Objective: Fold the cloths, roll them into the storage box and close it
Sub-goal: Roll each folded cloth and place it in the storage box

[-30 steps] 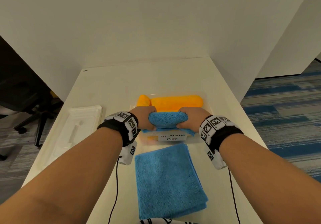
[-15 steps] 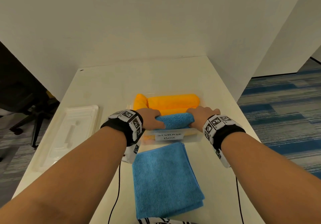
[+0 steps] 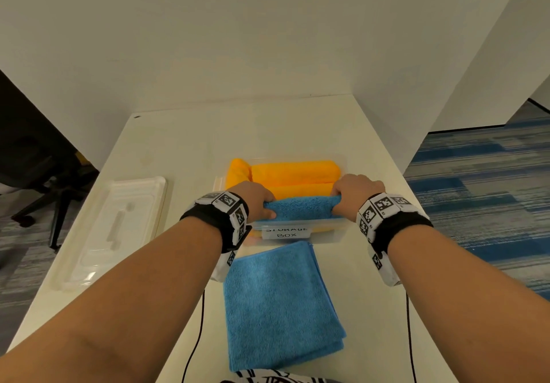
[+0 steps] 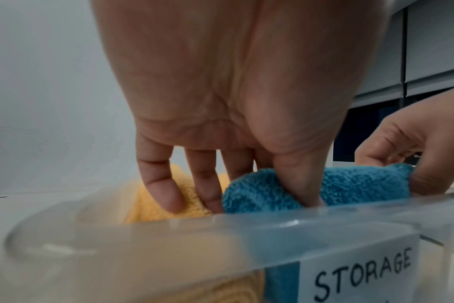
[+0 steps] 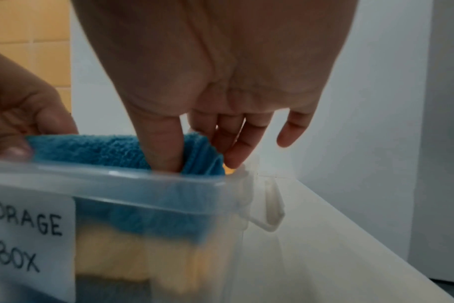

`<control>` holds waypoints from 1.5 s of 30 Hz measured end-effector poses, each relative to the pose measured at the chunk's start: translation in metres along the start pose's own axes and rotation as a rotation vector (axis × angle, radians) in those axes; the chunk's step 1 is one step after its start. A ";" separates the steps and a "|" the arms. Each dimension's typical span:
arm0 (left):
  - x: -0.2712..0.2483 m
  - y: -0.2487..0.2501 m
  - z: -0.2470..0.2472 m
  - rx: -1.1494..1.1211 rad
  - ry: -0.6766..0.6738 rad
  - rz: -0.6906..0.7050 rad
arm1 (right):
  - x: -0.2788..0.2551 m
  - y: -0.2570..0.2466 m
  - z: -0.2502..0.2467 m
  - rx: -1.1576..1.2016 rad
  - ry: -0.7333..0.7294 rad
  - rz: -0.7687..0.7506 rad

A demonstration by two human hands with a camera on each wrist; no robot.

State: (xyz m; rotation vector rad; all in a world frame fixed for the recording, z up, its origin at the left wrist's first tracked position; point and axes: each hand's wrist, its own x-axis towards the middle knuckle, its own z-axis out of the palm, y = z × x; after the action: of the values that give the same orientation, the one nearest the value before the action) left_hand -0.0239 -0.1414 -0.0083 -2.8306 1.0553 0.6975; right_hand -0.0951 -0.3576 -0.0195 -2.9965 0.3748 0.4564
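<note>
A clear storage box point(image 3: 330, 233) labelled "STORAGE BOX" stands mid-table with orange rolled cloths point(image 3: 294, 171) along its far side. A blue rolled cloth point(image 3: 300, 208) lies just inside the front wall, its top at rim height. My left hand point(image 3: 256, 201) pinches its left end, and in the left wrist view the thumb point(image 4: 301, 180) presses into the front of the blue roll point(image 4: 350, 184). My right hand point(image 3: 354, 192) grips the right end of the roll point(image 5: 91, 147), thumb in front and fingers behind. A folded blue cloth point(image 3: 279, 302) lies flat in front of the box.
The box's white lid point(image 3: 113, 228) lies upside down at the table's left edge. White partition walls stand behind and to the right of the table. An office chair point(image 3: 35, 192) is on the floor at the left. Thin cables run down from both wrists.
Both hands have moved apart to the ends of the blue roll and lowered it from above the front rim down into the box, against the orange rolls.
</note>
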 end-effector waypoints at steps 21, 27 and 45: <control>0.005 -0.005 0.015 -0.152 -0.063 -0.131 | 0.006 -0.017 0.008 -0.194 -0.130 0.204; -0.009 -0.021 0.006 -0.268 -0.002 -0.042 | 0.041 -0.009 0.005 -0.160 -0.335 0.092; -0.049 -0.030 0.014 -0.630 -0.220 -0.282 | -0.043 -0.075 -0.017 0.224 -0.360 -0.147</control>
State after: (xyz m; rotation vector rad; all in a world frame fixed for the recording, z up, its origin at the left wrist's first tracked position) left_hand -0.0435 -0.0855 -0.0031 -3.1787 0.4345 1.4792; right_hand -0.1114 -0.2778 0.0130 -2.6301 0.1609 0.8562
